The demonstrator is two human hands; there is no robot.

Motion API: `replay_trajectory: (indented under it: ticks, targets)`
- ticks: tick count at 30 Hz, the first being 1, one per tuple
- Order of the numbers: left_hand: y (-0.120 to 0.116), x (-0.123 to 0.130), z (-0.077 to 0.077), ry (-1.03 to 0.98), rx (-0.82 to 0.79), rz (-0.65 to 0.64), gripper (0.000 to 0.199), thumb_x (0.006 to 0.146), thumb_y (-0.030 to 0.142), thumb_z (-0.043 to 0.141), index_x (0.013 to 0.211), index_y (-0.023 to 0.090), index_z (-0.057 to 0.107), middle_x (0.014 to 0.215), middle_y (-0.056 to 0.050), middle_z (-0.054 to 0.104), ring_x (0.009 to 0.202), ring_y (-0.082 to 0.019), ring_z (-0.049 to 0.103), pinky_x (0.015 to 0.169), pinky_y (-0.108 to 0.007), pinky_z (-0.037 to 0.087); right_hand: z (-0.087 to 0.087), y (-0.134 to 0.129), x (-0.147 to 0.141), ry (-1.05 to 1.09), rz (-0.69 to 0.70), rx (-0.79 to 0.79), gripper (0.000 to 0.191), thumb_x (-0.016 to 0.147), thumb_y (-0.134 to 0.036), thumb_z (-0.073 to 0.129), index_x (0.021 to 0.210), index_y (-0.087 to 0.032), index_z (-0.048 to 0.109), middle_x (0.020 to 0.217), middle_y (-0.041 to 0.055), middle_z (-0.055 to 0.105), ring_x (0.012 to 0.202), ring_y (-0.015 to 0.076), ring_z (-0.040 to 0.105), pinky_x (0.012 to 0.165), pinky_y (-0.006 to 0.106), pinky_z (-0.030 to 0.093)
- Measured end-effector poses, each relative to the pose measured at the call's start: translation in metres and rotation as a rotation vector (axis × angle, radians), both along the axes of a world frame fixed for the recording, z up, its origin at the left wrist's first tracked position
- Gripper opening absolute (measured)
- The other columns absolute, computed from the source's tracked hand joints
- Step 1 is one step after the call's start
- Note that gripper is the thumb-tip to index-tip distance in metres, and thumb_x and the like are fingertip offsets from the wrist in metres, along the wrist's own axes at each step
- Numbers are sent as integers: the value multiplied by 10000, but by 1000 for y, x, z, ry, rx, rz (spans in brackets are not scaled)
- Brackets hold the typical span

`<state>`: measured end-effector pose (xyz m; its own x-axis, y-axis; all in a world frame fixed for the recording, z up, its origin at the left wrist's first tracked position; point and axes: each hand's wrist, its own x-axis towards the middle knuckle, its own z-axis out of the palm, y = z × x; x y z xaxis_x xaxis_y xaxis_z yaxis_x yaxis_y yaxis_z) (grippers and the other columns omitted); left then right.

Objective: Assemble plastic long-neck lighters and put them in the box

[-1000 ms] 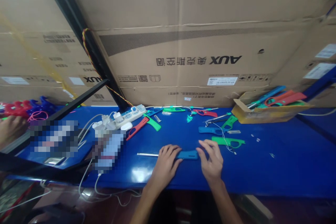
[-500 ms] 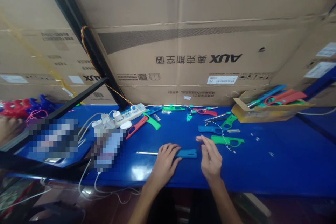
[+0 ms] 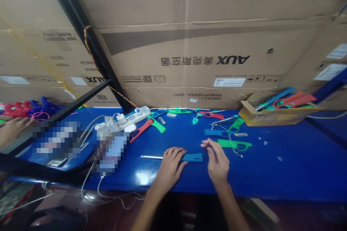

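Note:
A blue long-nosed lighter (image 3: 193, 157) lies across the front of the blue table, its metal tube (image 3: 149, 157) pointing left. My left hand (image 3: 171, 166) is wrapped over the middle of it and presses it to the tabletop. Just past the handle's right end is my right hand (image 3: 218, 162), with its fingers bent and the tips drawn together near the thumb. Whatever those fingertips hold, if anything, is too small to make out. Behind the right hand lie a green handle shell (image 3: 230, 144) and a blue handle shell (image 3: 213, 132), with a thin white wire (image 3: 230, 139) over them.
At the back right stands a carton (image 3: 271, 117) full of lighters. A white power strip (image 3: 138, 116), phones and cables occupy the left, near a black metal frame (image 3: 84, 95). Another person's hand (image 3: 16, 130) is at far left. Large cardboard boxes (image 3: 173, 43) rise behind.
My right fingertips have shifted slightly left and up. My left hand and the blue lighter stay in place. The other person's hand at far left has moved a little rightward.

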<state>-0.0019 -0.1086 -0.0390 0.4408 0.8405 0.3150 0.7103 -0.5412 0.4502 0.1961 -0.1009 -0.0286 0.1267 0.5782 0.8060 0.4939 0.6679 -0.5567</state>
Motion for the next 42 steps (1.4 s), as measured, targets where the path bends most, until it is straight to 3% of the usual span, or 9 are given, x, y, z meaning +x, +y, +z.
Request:
replay_trajectory:
  ticks: [5, 10, 16, 22, 29, 34, 42]
  targets:
    - [0, 0, 0, 4, 1, 0, 308, 1004, 259, 547, 1311, 243, 563, 1302, -72, 616, 1235, -251, 518, 1063, -463, 426, 0, 0, 0, 11, -39, 52, 406, 879, -80, 666, 1231, -281, 679, 938, 44, 651, 819, 169, 667, 686, 324, 588]
    - [0, 0, 0, 5, -23, 0, 312, 1003, 259, 549, 1315, 243, 559, 1312, -68, 609, 1243, -252, 507, 1072, -467, 415, 2, -1, 0, -32, 19, 1, 458, 958, -42, 488, 1349, -248, 605, 1124, 101, 704, 1027, 212, 689, 788, 358, 610]
    - [0, 0, 1, 5, -29, -2, 309, 1004, 257, 549, 1313, 236, 558, 1315, -70, 608, 1245, -254, 501, 1075, -467, 409, 2, 1, -1, 16, -52, 57, 433, 864, -54, 679, 1234, -279, 675, 946, 39, 666, 829, 164, 673, 713, 319, 587]
    - [0, 0, 0, 18, -31, 8, 318, 998, 252, 559, 1316, 231, 562, 1317, -69, 606, 1246, -252, 503, 1076, -471, 415, -3, -1, 0, -22, 15, -9, 431, 951, -38, 507, 1310, -247, 620, 1099, 89, 707, 1032, 212, 681, 846, 393, 593]
    - [-1, 1, 2, 14, -9, 5, 313, 995, 244, 563, 1308, 236, 571, 1301, -65, 618, 1238, -245, 518, 1076, -463, 426, 1, 2, -1, 7, -33, 45, 413, 881, -57, 655, 1226, -282, 670, 971, 52, 678, 853, 178, 675, 713, 334, 587]
    - [-1, 1, 1, 7, -26, 7, 316, 992, 236, 566, 1307, 224, 568, 1307, -73, 615, 1238, -254, 512, 1073, -476, 423, 4, -2, -1, -56, 58, -24, 471, 947, -15, 498, 1332, -262, 610, 1127, 81, 711, 1067, 210, 672, 907, 402, 564]
    - [0, 0, -2, -2, -13, -4, 321, 993, 234, 559, 1313, 226, 569, 1298, -80, 619, 1229, -255, 523, 1069, -486, 431, 16, -1, 0, -36, 16, -77, 336, 887, -103, 677, 1179, -267, 702, 913, 30, 631, 844, 157, 653, 744, 286, 561]
